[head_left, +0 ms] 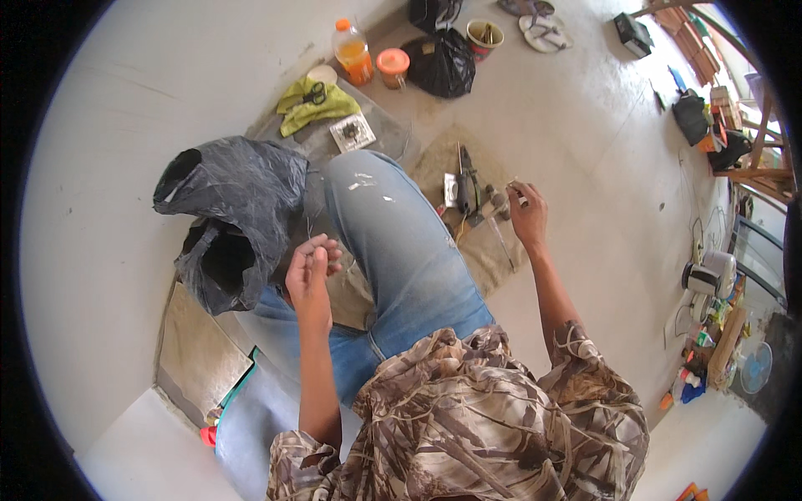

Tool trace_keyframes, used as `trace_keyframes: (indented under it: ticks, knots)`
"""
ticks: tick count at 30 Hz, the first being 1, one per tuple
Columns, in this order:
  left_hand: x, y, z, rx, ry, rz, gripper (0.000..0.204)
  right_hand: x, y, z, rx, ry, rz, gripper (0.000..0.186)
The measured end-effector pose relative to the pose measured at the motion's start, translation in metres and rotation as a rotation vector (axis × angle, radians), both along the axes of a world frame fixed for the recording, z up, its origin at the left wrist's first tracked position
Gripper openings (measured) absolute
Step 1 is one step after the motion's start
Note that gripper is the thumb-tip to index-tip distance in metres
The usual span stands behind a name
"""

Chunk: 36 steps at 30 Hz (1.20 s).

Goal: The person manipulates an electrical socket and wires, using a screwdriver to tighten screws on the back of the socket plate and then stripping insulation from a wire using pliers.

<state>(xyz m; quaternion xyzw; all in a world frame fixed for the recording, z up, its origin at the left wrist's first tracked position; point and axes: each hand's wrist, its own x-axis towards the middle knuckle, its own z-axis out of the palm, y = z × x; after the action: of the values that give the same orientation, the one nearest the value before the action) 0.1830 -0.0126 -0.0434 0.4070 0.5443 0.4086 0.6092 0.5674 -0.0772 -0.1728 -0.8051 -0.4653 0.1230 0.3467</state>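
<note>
My left hand (311, 274) is closed in front of the black plastic bag (255, 175), beside my bent knee. Thin dark wire strands (310, 224) rise from its fingertips. Out to the right, my right hand (528, 215) pinches a small pale piece too tiny to name. Just left of it, on a brown cloth (497, 271), lie dark-handled pliers (468, 177), a hammer (489, 207) and a thin screwdriver (502, 244). A small white plate (450, 190) rests by the pliers. Beyond my knee is a square white electrical fitting (352, 133).
Scissors (315, 93) lie on a yellow-green cloth (301, 110). An orange drink bottle (353, 54), an orange-lidded jar (393, 67), a tied black bag (441, 65) and a cup (483, 37) stand at the back. Sandals (545, 33) lie farther off; clutter lines the right side.
</note>
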Motion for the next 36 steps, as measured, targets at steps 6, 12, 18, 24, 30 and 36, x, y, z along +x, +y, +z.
trace_keyframes:
  ticks: [6,12,18,24,30,36]
  knots:
    - [0.034,-0.029,0.15,0.17,-1.174,-0.893,0.022,-0.016,0.063,0.097,0.229,0.554,0.006,0.02]
    - [0.042,-0.053,0.189,0.358,-1.135,-1.566,0.023,-0.082,0.092,0.146,0.242,0.886,0.288,0.019]
    - [0.029,-0.062,0.181,0.824,0.107,-0.835,0.026,-0.149,0.098,0.176,0.131,0.96,0.602,0.019]
    - [0.013,-0.002,0.136,0.61,0.339,-0.003,0.024,-0.207,0.076,0.214,0.097,0.716,0.839,0.014]
    - [-0.011,-0.006,0.116,0.448,0.213,0.094,0.025,-0.227,0.064,0.239,0.039,0.643,0.966,0.01]
    - [-0.033,-0.018,0.11,0.157,-0.204,-0.07,0.031,-0.223,0.089,0.26,0.328,0.424,0.97,0.019]
